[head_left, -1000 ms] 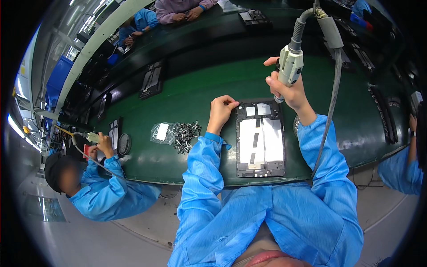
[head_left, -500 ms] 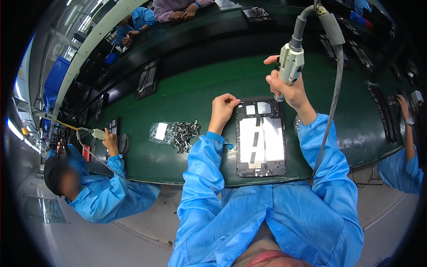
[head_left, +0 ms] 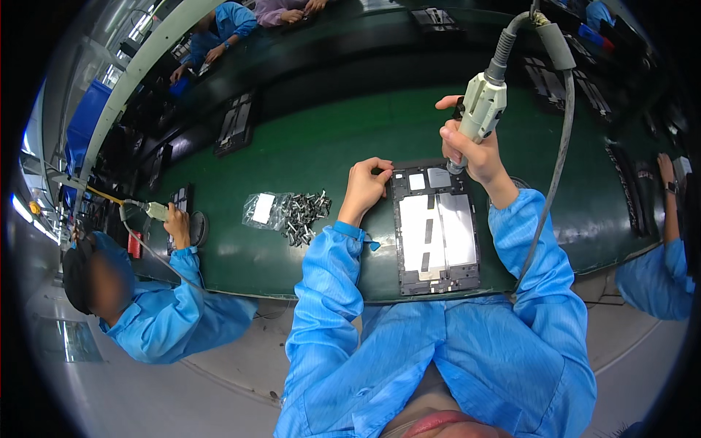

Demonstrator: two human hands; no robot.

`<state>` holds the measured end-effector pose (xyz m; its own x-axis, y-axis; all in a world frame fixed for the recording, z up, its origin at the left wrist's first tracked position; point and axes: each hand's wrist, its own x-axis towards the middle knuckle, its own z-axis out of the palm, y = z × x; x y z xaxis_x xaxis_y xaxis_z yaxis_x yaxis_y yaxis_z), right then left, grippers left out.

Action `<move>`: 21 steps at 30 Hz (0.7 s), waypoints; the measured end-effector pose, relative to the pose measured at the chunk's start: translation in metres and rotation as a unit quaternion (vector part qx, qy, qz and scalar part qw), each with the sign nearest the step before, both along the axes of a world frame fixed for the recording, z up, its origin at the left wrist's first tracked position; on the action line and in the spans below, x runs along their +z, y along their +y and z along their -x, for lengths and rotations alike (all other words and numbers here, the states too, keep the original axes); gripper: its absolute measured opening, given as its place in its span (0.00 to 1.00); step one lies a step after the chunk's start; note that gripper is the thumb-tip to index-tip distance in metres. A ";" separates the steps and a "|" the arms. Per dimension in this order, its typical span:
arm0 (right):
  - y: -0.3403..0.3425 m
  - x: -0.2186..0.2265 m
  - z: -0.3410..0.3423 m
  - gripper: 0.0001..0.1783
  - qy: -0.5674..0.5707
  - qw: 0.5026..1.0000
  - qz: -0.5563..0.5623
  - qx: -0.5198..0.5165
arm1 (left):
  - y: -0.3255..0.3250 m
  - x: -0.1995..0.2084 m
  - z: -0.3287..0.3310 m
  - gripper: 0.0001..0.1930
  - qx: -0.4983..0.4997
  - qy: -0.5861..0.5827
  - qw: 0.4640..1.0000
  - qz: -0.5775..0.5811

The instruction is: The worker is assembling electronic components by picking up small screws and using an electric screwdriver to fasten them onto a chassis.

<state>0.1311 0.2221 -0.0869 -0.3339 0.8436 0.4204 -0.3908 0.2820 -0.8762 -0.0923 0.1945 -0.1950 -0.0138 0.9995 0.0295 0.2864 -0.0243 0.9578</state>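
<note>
An opened tablet [head_left: 451, 223] lies on the green work surface in front of me, with silvery-white panels and black strips in its dark frame. At its top left corner, the fingers of my left hand [head_left: 361, 191] are closed on the edge; whether a small part is between them is hidden. My right hand [head_left: 478, 157] is wrapped around a cream electric screwdriver [head_left: 485, 108], index finger stretched out along its side. The screwdriver's tip points down at the tablet's top right corner; I cannot tell whether it touches.
Left of the tablet lie a heap of small dark and silvery parts [head_left: 305, 217] and a clear plastic bag [head_left: 264, 209]. A grey cable [head_left: 567, 139] hangs beside my right arm. A co-worker [head_left: 175, 299] holds another screwdriver at left. More tablets [head_left: 235, 124] lie farther back.
The tablet has shifted slightly right and tilted a little. My screwdriver's tip has come lower, toward the top right corner. My left hand stays at the top left corner.
</note>
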 end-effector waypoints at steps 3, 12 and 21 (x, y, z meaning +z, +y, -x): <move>-0.008 -0.007 0.012 0.22 0.022 0.999 0.032 0.006 | -0.004 0.001 0.001 0.04 -0.004 0.060 0.998 0.008; -0.027 -0.021 0.054 0.19 0.035 0.997 0.070 0.022 | -0.038 -0.007 -0.007 0.03 -0.066 -0.094 0.993 0.033; -0.031 -0.045 0.069 0.14 0.007 0.999 0.033 -0.013 | -0.037 0.004 -0.006 0.02 -0.103 -0.162 0.978 0.077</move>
<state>0.0624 0.1916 -0.1322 -0.3062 0.8779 0.3681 -0.3966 0.2338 -0.8877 -0.0863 0.1574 -0.1913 0.2047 0.9743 -0.0937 -0.0296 0.1019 0.9944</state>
